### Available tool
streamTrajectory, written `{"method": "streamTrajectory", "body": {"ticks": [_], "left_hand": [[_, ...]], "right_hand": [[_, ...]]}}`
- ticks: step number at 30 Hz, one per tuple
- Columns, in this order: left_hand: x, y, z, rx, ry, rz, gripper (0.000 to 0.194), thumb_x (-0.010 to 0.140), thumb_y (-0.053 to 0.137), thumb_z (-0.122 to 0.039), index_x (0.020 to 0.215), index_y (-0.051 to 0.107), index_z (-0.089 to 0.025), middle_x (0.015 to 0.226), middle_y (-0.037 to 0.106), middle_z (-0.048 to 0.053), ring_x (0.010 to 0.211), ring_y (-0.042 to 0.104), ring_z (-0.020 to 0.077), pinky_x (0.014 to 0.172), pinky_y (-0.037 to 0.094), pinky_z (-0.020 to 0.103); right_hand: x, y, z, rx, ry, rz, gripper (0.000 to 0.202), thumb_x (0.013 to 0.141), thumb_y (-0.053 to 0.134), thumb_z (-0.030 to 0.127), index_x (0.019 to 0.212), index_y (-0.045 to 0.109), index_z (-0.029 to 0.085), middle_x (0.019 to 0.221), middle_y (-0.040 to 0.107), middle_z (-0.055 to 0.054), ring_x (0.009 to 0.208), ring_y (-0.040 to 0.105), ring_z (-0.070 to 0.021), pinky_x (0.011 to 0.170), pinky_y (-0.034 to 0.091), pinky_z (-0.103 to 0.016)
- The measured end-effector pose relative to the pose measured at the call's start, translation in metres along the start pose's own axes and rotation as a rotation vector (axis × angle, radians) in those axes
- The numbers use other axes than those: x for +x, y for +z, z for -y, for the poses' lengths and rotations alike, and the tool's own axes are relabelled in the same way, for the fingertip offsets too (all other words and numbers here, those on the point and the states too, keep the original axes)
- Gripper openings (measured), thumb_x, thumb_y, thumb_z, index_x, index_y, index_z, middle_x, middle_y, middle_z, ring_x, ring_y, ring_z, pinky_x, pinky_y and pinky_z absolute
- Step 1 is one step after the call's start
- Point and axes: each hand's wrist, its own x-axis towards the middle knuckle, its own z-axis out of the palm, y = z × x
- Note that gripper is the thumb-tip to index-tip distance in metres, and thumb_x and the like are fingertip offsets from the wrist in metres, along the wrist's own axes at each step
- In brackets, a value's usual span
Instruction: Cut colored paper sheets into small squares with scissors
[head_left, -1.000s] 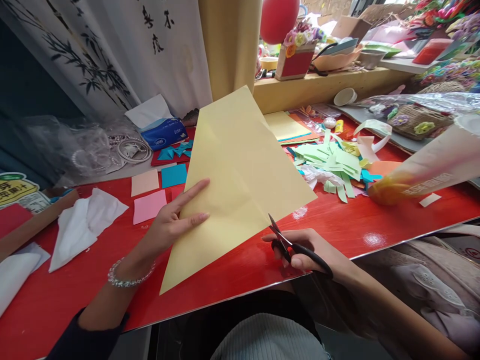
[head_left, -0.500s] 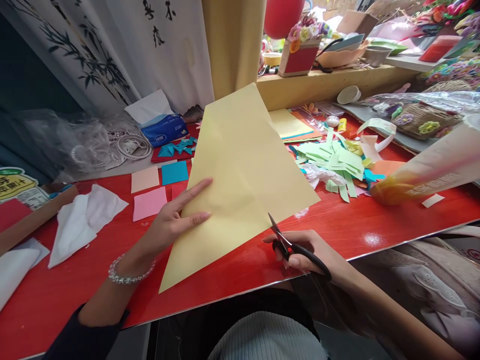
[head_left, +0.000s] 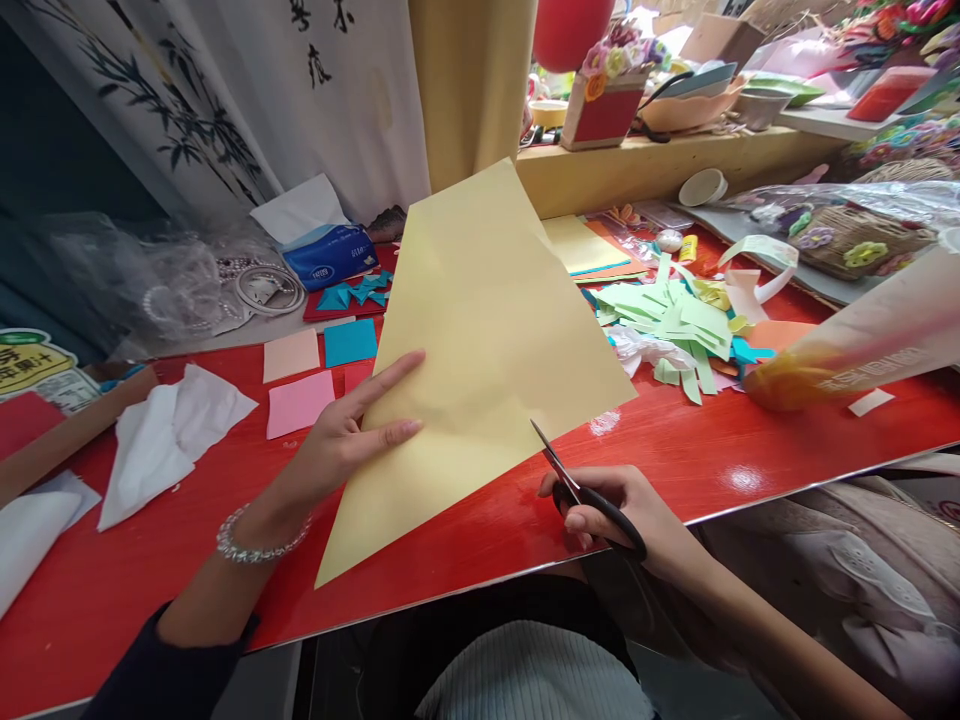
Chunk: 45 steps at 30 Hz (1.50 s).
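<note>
A large sheet of yellow paper (head_left: 480, 330) is held raised at a slant over the red table. My left hand (head_left: 367, 420) grips its left side, with thumb and forefinger lying on the near face and the other fingers hidden behind. My right hand (head_left: 607, 505) is closed round the black handles of a pair of scissors (head_left: 564, 475). Their blades look nearly closed and point up and left, at the lower edge of the sheet. Pink (head_left: 300, 403), peach and blue paper squares lie left of the sheet.
On the red table (head_left: 480, 535), green paper strips (head_left: 667, 320) lie right of the sheet, beside a plastic-wrapped cone (head_left: 862, 340). At left are a blue tissue pack (head_left: 330, 257), crumpled tissues (head_left: 165, 440) and a cardboard box (head_left: 75, 440).
The scissor blades have drawn nearer together, and the fingers of my right hand have closed further round the handles. My left hand and the yellow sheet have barely moved.
</note>
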Motion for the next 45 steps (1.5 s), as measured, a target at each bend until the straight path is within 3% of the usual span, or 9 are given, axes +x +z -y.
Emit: {"method": "streamTrajectory", "body": {"ticks": [9,16,23,32,45], "left_hand": [[0.0,-0.003,0.0,0.023,-0.053,0.057,0.059,0.075,0.067,-0.035,0.13,0.046,-0.039,0.14,0.045,-0.004,0.117,0.054,0.0266,0.082,0.057,0.029],[0.002,-0.005,0.003,0.122,-0.049,0.147,0.06,0.076,0.066,-0.038,0.132,0.044,-0.04,0.143,0.04,-0.004,0.123,0.047,0.027,0.094,0.05,0.033],[0.002,-0.006,0.004,0.109,-0.025,0.144,0.06,0.077,0.064,-0.038,0.132,0.043,-0.039,0.145,0.036,-0.005,0.125,0.046,0.0273,0.096,0.048,0.033],[0.001,-0.005,-0.002,0.204,-0.026,0.187,0.059,0.078,0.062,-0.041,0.133,0.041,-0.039,0.145,0.035,-0.005,0.125,0.045,0.0263,0.101,0.043,0.035],[0.002,-0.005,0.004,0.203,0.0,0.196,0.058,0.078,0.062,-0.041,0.133,0.041,-0.04,0.146,0.034,-0.006,0.125,0.045,0.0268,0.102,0.042,0.037]], "right_hand": [[-0.001,0.004,-0.004,0.026,0.003,-0.028,0.031,0.071,0.069,0.041,0.086,0.064,0.014,0.056,0.048,0.004,0.05,0.045,-0.007,0.049,0.035,-0.019],[0.001,0.006,-0.005,0.024,-0.006,-0.024,0.03,0.073,0.067,0.041,0.087,0.064,0.014,0.059,0.048,0.003,0.053,0.045,-0.0079,0.05,0.036,-0.02],[-0.001,0.01,-0.001,0.047,0.044,-0.059,0.029,0.07,0.07,0.041,0.079,0.061,0.015,0.058,0.041,0.004,0.05,0.041,-0.0077,0.046,0.03,-0.021],[0.002,0.013,-0.003,0.064,0.021,-0.06,0.032,0.074,0.065,0.045,0.082,0.063,0.014,0.061,0.048,0.001,0.053,0.046,-0.0088,0.051,0.039,-0.022],[0.003,0.014,-0.002,0.081,0.033,-0.082,0.027,0.07,0.069,0.04,0.076,0.062,0.015,0.055,0.048,0.003,0.049,0.043,-0.0081,0.047,0.036,-0.021]]}}
